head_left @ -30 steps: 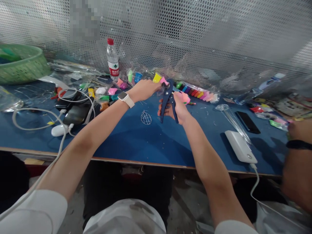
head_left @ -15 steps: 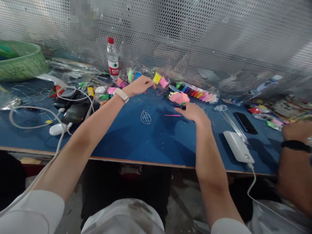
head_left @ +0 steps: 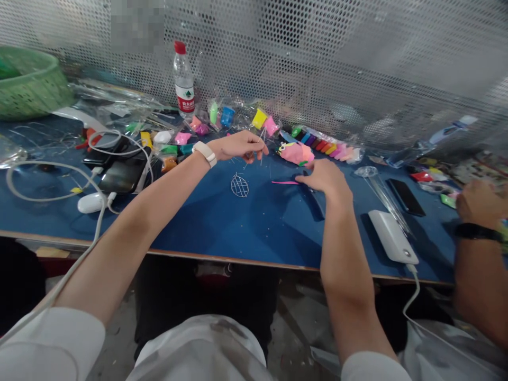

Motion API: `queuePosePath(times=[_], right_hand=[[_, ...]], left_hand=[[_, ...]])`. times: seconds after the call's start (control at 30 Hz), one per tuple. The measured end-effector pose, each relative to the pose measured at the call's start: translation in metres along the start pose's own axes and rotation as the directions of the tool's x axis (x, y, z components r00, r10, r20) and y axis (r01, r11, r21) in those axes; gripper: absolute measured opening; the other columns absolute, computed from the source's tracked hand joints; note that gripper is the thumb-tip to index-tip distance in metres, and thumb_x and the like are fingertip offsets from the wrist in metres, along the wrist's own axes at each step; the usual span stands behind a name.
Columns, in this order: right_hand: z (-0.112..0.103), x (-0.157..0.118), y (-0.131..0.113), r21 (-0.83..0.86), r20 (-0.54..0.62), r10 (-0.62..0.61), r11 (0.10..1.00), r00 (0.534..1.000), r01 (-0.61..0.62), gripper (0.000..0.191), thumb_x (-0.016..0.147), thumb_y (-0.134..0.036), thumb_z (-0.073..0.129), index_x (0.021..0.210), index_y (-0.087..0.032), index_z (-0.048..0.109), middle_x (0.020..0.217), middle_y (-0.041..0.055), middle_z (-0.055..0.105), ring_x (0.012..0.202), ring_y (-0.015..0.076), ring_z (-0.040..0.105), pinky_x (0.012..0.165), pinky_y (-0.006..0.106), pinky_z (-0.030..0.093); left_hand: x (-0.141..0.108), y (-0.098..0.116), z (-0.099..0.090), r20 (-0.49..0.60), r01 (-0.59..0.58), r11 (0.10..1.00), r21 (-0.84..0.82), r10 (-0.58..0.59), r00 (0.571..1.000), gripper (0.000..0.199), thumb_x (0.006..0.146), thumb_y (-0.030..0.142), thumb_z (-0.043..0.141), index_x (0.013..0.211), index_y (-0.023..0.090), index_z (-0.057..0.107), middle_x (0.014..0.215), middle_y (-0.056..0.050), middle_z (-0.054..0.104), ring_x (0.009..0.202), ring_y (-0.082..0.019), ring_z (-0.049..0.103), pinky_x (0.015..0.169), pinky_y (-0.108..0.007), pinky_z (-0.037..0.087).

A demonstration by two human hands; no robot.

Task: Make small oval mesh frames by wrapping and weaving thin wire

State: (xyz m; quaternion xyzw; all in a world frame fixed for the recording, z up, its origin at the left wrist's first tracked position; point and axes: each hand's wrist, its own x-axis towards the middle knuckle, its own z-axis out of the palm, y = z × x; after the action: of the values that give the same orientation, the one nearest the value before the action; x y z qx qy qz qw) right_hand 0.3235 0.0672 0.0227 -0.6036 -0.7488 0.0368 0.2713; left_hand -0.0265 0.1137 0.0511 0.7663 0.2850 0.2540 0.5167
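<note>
My left hand (head_left: 243, 146), a white band on its wrist, pinches thin pale wires (head_left: 263, 145) above the blue table. My right hand (head_left: 323, 177) has its fingers closed at one end of a dark flat tool (head_left: 313, 198) low over the tabletop. Between and below the hands lies a small leaf-shaped wire frame (head_left: 239, 186). A pink stick (head_left: 283, 183) lies just left of my right fingertips. Behind my right hand sits a pink clay figure (head_left: 296, 153) with an eye and green parts.
Coloured clay packs (head_left: 329, 148) line the back by a water bottle (head_left: 183, 84). Cables, dark devices (head_left: 123, 172) and a green basket (head_left: 35, 87) stand left. A white power bank (head_left: 392, 236), a phone (head_left: 406, 197) and another person's hand (head_left: 482, 203) are at right.
My left hand has come back nearer, and thin wires now show in its fingers. My right hand has moved slightly right and nearer, away from the clay figure, with the dark tool now visible.
</note>
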Motion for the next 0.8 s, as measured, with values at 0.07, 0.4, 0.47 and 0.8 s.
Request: queuePosePath(times=[0.07,0.4,0.47,0.8], right_hand=[[0.006,-0.001,-0.029,0.14,-0.097,-0.024,0.989,0.995,0.038,0.02,0.091,-0.042,0.095,0.094,-0.025,0.084,0.101,0.0118,0.087,0.098,0.0336,0.085,0.1,0.058,0.069],[0.038,-0.008,-0.101,0.618,-0.271,-0.075,0.75,0.96,0.233,0.054,0.097,-0.083,0.082,0.101,-0.029,0.086,0.096,0.0058,0.086,0.079,0.0261,0.082,0.08,0.049,0.073],[0.04,-0.007,-0.095,0.599,-0.256,-0.075,0.77,0.964,0.219,0.055,0.097,-0.084,0.081,0.099,-0.029,0.087,0.096,0.0066,0.087,0.08,0.0266,0.082,0.082,0.049,0.073],[0.035,-0.007,-0.085,0.163,-0.095,-0.208,0.962,0.974,0.221,0.034,0.117,-0.039,0.063,0.119,-0.028,0.095,0.107,0.0115,0.08,0.106,0.0322,0.076,0.105,0.055,0.067]], left_hand=[[0.001,0.006,0.008,0.067,-0.029,0.999,0.033,0.026,0.997,0.029,0.111,0.042,0.077,0.106,0.015,0.085,0.104,-0.014,0.084,0.073,-0.012,0.072,0.071,-0.03,0.057],[0.004,0.027,0.026,0.121,-0.151,0.947,0.283,0.12,0.985,0.022,0.11,0.026,0.068,0.095,0.015,0.079,0.081,-0.006,0.079,0.061,-0.011,0.07,0.064,-0.026,0.053],[0.001,0.03,0.022,0.053,-0.135,0.916,0.379,0.124,0.991,0.017,0.107,0.02,0.068,0.095,0.015,0.079,0.074,-0.004,0.075,0.056,-0.011,0.065,0.063,-0.028,0.049],[-0.002,0.035,-0.006,-0.027,-0.14,0.674,0.726,0.231,0.973,0.015,0.101,0.025,0.076,0.095,0.021,0.089,0.081,-0.002,0.075,0.094,-0.022,0.073,0.104,-0.035,0.049]])
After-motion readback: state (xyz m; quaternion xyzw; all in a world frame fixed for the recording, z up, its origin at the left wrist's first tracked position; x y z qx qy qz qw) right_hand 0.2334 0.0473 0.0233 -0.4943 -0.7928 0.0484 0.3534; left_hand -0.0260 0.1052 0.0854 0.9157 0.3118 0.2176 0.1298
